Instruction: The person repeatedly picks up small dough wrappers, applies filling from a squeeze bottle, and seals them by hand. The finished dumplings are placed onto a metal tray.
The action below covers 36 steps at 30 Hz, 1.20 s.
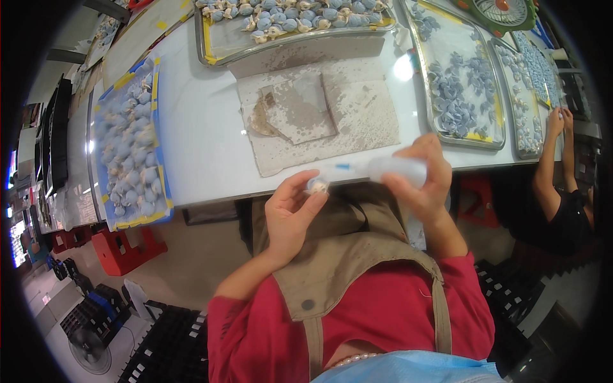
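Between the thumb and fingertips of my left hand is a small blue-and-cream figurine, held over the table's near edge. My right hand is wrapped round a white squeeze bottle, tilted nearly flat. Its thin nozzle has a blue part and points left at the figurine; whether the tip touches is too blurred to tell. Just beyond both hands lies a stained cardboard sheet with a smaller square piece and a brown dried patch on it.
A metal tray of similar figurines stands at the back; a blue-rimmed tray of them is at left. The right metal tray holds loose blue-grey curved pieces. Nearby are a co-worker's arms, a green fan and a red stool.
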### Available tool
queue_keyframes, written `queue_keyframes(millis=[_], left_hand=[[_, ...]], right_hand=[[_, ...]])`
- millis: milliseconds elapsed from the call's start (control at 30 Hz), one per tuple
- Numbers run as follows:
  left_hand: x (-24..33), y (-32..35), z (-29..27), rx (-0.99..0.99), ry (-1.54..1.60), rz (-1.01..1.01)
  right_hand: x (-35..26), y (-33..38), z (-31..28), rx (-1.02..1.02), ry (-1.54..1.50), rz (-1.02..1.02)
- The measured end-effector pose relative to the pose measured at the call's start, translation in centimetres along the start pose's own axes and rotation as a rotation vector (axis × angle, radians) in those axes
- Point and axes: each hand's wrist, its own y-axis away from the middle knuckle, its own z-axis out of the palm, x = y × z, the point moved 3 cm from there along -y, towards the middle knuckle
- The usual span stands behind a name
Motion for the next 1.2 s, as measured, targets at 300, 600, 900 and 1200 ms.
queue_keyframes(millis=[300, 600, 900, 1200], left_hand=[[1.8, -1.1, 0.2, -0.183, 0.224, 0.102], [0.6, -1.6, 1.3, -0.17, 0.181, 0.002], [0.7, -1.2, 3.0, -0.156, 0.123, -0.019], [1.1, -0.9, 3.4, -0.215, 0.145, -0.015]], right_hand=[[4.9, -4.8, 3.4, 0.051, 0.084, 0.274], [11.5, -10.3, -7.0, 0.225, 1.03, 0.153], [12.4, -11.9, -6.7, 0.263, 0.661, 0.075], [-1.5, -0.8, 0.8, -0.229, -0.149, -0.25]])
